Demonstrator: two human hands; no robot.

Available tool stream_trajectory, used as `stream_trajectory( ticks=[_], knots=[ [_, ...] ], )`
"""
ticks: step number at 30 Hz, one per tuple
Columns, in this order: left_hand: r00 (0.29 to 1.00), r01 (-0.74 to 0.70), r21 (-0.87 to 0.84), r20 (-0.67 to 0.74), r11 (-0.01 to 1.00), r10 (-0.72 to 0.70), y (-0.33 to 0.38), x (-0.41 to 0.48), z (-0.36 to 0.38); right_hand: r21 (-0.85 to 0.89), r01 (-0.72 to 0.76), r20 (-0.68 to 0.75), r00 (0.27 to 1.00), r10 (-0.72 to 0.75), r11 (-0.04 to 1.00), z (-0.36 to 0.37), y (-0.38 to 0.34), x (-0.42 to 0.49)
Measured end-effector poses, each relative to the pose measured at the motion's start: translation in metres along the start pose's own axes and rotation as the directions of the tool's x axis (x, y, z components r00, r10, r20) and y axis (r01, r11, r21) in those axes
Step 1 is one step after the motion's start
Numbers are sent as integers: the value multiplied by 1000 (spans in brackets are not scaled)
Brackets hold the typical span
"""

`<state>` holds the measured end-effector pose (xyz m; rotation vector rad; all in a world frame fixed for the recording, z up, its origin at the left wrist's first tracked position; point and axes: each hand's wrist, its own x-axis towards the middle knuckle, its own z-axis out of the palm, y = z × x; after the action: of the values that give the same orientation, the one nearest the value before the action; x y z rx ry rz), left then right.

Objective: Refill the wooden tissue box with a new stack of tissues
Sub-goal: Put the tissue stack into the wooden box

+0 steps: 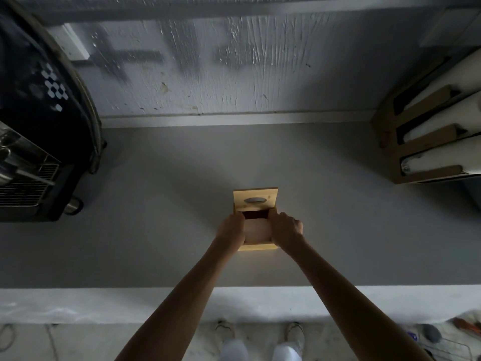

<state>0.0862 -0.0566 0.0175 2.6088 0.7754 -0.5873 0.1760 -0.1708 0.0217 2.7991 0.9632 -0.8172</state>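
Centrally on the grey worktop [156, 204], nearer its front edge, sits our wooden tissue box [256, 246], lid [255, 200] slid back. Our left hand [230, 230] and right hand [286, 227] press the tissue stack [256, 231] between them.

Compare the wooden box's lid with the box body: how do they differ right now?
The lid stands raised at the far side, untouched; the box body lies flat, gripped by the left hand and right hand. The lid has an oval slot; the body is open-topped. Both are light wood.
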Motion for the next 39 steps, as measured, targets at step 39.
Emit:
stream_trajectory(
  ticks=[39],
  knots=[
    [909, -236, -261, -399, 936, 119, -33, -58, 46, 625, 327, -482, 876, 21, 708, 61, 51, -39]
  ],
)
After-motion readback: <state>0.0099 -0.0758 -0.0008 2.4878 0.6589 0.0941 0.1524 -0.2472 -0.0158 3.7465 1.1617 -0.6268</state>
